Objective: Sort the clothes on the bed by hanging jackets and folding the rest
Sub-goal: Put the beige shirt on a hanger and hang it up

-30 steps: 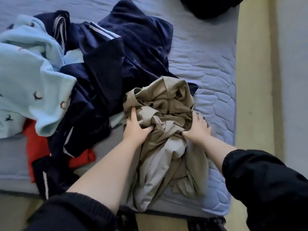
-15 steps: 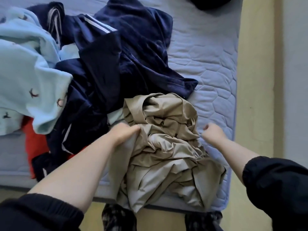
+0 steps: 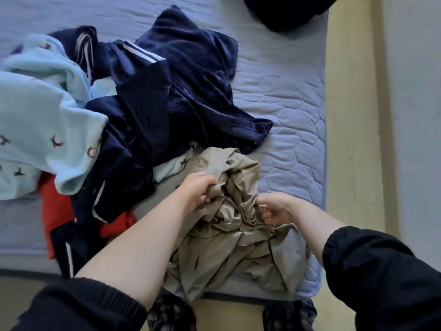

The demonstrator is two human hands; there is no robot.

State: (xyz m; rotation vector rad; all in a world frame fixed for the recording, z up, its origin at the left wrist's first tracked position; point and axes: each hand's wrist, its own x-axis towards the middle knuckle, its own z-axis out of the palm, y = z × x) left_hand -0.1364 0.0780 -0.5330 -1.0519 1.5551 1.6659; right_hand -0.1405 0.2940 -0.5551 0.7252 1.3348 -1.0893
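- Your left grip (image 3: pixel 198 189) is clamped on a fold of the khaki garment (image 3: pixel 226 249), with the fingers curled round the cloth near its upper edge.
- Your right grip (image 3: pixel 274 207) sits just right of the left one. Its thumb and curled fingers pinch another crease of the same garment.
- The khaki garment lies crumpled under and between both grips, on the near right corner of the bed (image 3: pixel 286 91). Its lower part hangs over the bed's near edge towards you.
- Beyond the left grip, touching the khaki heap, a navy garment (image 3: pixel 191 87) with white stripes lies in a loose pile.
- Further left of the left grip, a pale blue fleece (image 3: pixel 43 115) with small dark figures lies against the navy pile.
- Left of your left forearm, a red garment (image 3: pixel 55 206) shows from under the navy cloth.
- Far beyond the right grip, at the top of the bed, sits a dark bundle (image 3: pixel 286 13); you cannot tell what it is.
- Black sleeves (image 3: pixel 381 283) are pushed back from both forearms.
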